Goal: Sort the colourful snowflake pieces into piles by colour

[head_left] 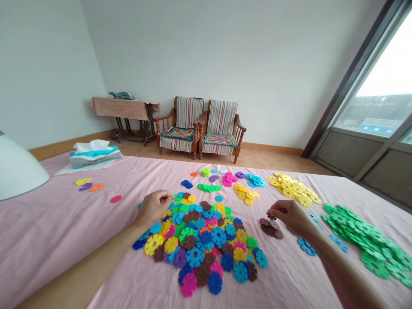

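Note:
A mixed heap of notched plastic discs (199,240) in many colours lies on the pink cloth in front of me. My left hand (156,208) is at the heap's far left edge, fingers curled together; whatever they may hold is hidden. To the right of the heap, my right hand (291,216) pinches a brown notched disc (271,216). It hangs just above a small pile of brown discs (272,229). Beside and partly beneath my right forearm are several blue discs (307,246).
Sorted discs lie beyond the heap, among them yellow discs (289,186), pink discs (229,179) and light-blue discs (256,180). A large green pile (363,236) spreads at the right. At the left stand a tissue box (95,158) and a white rounded object (19,171).

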The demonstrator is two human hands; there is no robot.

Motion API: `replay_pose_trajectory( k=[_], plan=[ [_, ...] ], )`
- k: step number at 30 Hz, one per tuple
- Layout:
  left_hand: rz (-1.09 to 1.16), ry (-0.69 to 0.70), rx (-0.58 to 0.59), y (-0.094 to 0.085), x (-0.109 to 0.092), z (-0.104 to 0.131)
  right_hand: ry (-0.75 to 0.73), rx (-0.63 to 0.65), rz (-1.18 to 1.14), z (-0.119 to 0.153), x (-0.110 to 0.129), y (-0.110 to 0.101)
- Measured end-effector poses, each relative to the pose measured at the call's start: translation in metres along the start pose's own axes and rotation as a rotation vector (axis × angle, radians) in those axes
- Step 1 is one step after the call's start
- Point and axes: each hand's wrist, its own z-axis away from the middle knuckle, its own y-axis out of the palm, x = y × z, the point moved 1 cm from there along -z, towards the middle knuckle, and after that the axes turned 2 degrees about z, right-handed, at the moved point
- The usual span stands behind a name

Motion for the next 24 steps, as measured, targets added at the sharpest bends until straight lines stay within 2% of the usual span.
replay_pose_trajectory(
  k=[6, 11, 17, 20, 24],
  plan=[
    [-0.002, 0.004, 0.001, 0.001, 0.003, -0.002, 0.018, 0.000, 0.063, -0.007, -0.020, 0.005],
    [-0.002, 0.002, -0.003, 0.002, 0.003, -0.002, 0.039, -0.061, 0.122, -0.009, -0.023, 0.012],
    [0.008, -0.006, -0.002, 0.002, 0.003, -0.002, 0.057, -0.112, 0.288, -0.008, -0.021, 0.005],
    [0.014, -0.007, 0.003, 0.002, 0.002, -0.001, 0.034, -0.037, 0.332, 0.001, -0.013, 0.000],
    [0.022, -0.008, 0.011, 0.001, -0.001, -0.001, -0.041, 0.137, 0.459, 0.019, 0.009, -0.001]
  ],
)
